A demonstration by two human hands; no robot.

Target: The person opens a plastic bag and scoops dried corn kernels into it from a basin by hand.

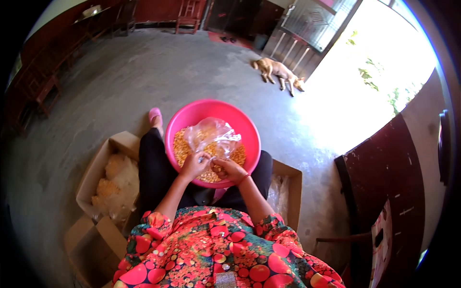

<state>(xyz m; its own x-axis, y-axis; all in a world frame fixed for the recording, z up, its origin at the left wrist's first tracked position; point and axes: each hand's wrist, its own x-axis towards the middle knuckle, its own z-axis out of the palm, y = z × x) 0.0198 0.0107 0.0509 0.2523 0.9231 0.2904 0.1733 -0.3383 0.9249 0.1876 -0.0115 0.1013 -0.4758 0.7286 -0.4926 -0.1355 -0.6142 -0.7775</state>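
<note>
A pink plastic basin (pixel 248 129) rests on my lap with a layer of yellow-orange kernels, which look like corn (pixel 181 148), inside it. Over the kernels lies a clear plastic bag (pixel 211 132). My left hand (pixel 194 165) is closed, its fingertips pinching the near edge of the bag. Close beside it, my right hand (pixel 229 170) is also closed on the bag's edge, with a red band at the wrist. Both hands are above the near side of the basin, and their fingertips almost meet.
On my left stands a cardboard box (pixel 91 180) with filled clear bags (pixel 115 185); another open box (pixel 93 245) is nearer. A box (pixel 294 197) with plastic bags is on my right. A dog (pixel 278 72) lies by the bright doorway. Chairs (pixel 189 17) line the walls.
</note>
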